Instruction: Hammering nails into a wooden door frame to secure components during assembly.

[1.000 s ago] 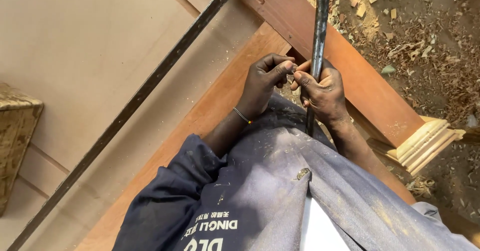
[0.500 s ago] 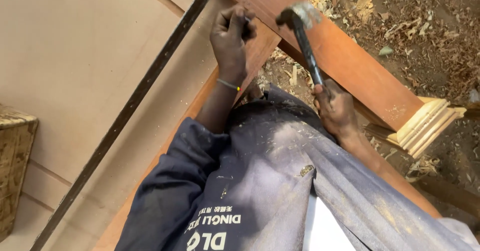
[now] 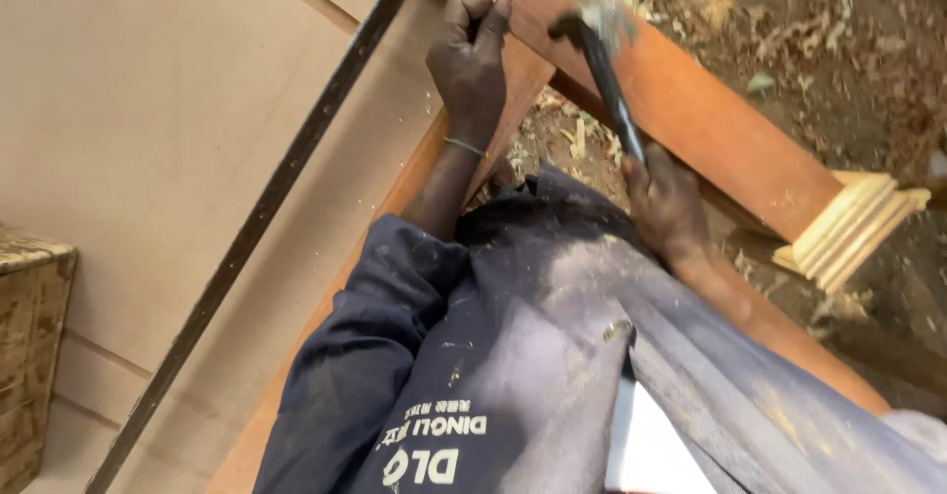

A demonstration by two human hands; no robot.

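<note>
While the pale board fills the 9 o'clock side, the reddish wooden frame runs from 12 toward 3 o'clock. The hammer stands at 12 o'clock, right hand clenched around its handle. The left hand pinches something too small to identify against the frame.

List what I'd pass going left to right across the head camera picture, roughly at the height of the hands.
Tan board → dark metal bar → left hand → hammer → reddish wooden beam → pale moulded end block.
</note>
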